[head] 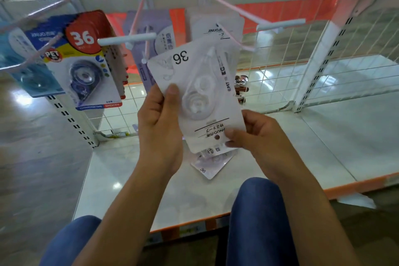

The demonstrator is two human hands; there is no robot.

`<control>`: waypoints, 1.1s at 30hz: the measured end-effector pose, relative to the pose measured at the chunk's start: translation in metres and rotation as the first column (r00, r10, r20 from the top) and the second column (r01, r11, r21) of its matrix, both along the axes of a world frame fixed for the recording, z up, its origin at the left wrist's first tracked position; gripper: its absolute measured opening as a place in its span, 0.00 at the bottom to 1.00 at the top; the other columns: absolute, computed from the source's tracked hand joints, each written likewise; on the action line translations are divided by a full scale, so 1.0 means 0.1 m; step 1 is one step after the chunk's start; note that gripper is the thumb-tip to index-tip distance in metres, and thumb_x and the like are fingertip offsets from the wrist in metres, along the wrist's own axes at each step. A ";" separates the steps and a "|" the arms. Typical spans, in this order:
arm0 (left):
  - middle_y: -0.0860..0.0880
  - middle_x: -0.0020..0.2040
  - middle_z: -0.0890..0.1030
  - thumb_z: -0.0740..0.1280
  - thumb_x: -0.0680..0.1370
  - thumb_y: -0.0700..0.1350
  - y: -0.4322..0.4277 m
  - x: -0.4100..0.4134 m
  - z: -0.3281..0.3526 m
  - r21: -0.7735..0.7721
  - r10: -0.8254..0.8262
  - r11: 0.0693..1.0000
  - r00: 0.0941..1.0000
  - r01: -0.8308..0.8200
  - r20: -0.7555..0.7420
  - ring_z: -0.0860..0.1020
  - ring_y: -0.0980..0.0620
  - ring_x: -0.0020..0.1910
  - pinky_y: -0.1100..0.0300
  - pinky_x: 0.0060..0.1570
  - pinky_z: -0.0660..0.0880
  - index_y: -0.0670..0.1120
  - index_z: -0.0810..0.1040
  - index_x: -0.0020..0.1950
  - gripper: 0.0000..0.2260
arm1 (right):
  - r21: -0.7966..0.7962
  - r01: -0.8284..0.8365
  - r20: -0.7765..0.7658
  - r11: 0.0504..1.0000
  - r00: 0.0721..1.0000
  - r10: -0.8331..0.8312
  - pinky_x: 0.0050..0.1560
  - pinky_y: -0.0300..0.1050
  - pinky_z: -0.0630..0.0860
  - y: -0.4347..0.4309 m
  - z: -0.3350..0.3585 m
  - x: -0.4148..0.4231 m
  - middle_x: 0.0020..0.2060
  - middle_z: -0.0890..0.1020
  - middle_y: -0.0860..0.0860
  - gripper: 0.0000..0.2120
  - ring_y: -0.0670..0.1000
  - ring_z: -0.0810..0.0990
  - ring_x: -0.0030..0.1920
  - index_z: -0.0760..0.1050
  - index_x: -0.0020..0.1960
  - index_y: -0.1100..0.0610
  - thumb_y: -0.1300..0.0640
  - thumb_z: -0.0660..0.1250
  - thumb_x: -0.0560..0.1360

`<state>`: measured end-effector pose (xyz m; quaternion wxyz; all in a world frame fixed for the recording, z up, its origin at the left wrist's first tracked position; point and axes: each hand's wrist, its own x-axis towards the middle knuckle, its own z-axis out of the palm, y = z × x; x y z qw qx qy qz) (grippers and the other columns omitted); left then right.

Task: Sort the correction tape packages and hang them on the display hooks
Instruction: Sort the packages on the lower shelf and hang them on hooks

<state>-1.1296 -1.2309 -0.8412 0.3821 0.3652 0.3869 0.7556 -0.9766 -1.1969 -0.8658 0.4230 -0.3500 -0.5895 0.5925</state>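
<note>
White package [200, 97] upside-down; left grip [160, 123] pinches side, right grip [257, 134] pinches lower corner.

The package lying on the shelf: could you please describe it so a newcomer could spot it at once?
Start at the white shelf board with the orange front edge, below the hooks. Under the left hand and right hand lies a white package with a 36 at its corner. It alone lies flat on the board; the others hang or are held.
</note>
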 end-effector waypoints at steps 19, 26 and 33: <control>0.53 0.64 0.75 0.69 0.75 0.41 -0.15 0.15 -0.07 0.052 0.173 0.956 0.413 -0.289 -0.894 0.70 0.58 0.65 0.74 0.61 0.63 0.49 0.72 0.65 0.18 | 0.660 0.176 0.237 0.731 0.874 -0.424 0.43 0.30 0.73 -0.02 0.31 -0.11 0.40 0.83 0.44 0.09 0.42 0.79 0.44 0.82 0.50 0.53 0.54 0.66 0.74; 0.58 0.48 0.76 0.66 0.78 0.44 -0.14 0.07 -0.01 -0.015 0.146 0.956 0.521 -0.292 -0.841 0.74 0.60 0.42 0.78 0.43 0.70 0.50 0.74 0.62 0.13 | 0.803 0.137 0.241 0.580 0.815 -0.526 0.42 0.35 0.75 -0.03 0.50 -0.18 0.39 0.83 0.43 0.08 0.43 0.78 0.42 0.81 0.48 0.52 0.51 0.68 0.72; 0.65 0.41 0.81 0.64 0.79 0.42 -0.11 0.02 0.09 -0.071 0.106 0.980 0.785 -0.187 -0.611 0.80 0.64 0.45 0.68 0.43 0.78 0.59 0.75 0.48 0.10 | 0.399 0.385 -0.093 0.832 0.920 -0.381 0.41 0.34 0.76 -0.02 0.52 -0.10 0.38 0.83 0.44 0.07 0.42 0.81 0.39 0.78 0.44 0.49 0.61 0.69 0.74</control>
